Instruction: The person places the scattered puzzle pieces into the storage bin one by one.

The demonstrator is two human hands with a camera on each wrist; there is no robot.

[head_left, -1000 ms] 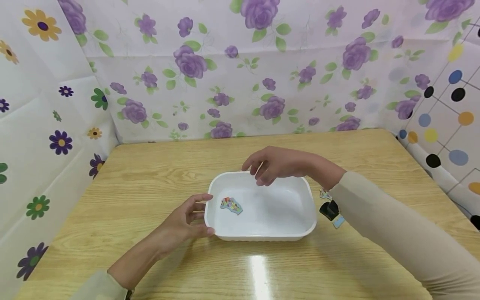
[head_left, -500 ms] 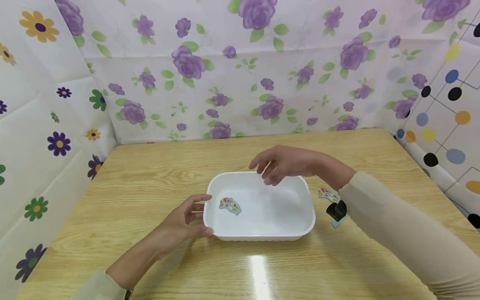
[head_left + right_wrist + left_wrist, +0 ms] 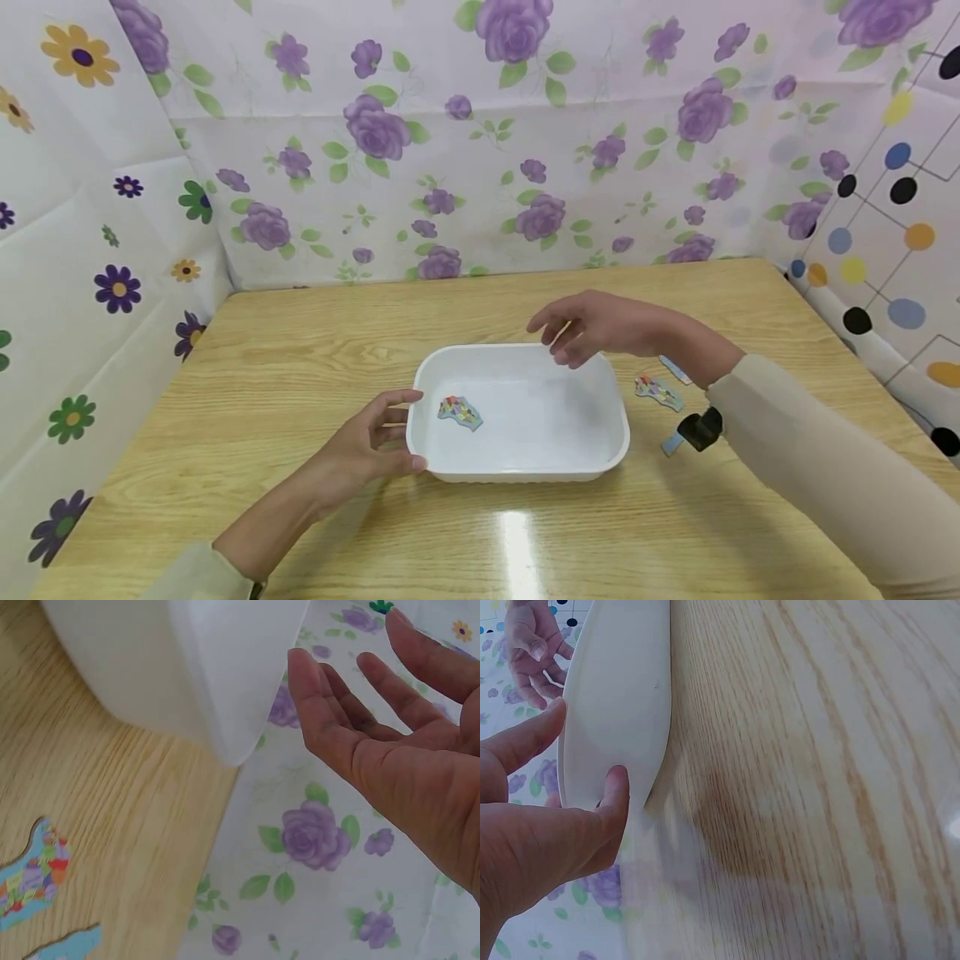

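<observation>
A white rectangular tub (image 3: 517,475) stands on the table. My left hand (image 3: 382,437) holds its left end, with one fingertip at the rim and the thumb at the front corner; the left wrist view shows this hand (image 3: 562,817) against the outer wall. Inside the tub, toward the left, lies a flat multicoloured puzzle piece (image 3: 460,412) with a light-blue edge. Above the back right rim hovers my right hand (image 3: 600,325), fingers loosely bent and nothing between them. A similar piece (image 3: 658,392) lies right of the tub, under the right forearm.
Two light-blue pieces, one farther back (image 3: 676,370) and one nearer (image 3: 672,443), lie partly hidden by the right arm. The wooden table (image 3: 315,342) ends at a flowered cloth (image 3: 480,167) behind. Patterned sheets also hang at both sides.
My right hand has moved to the right over the tub's back rim, uncovering more of the pieces on the right. My left hand and the tub stay in place.
</observation>
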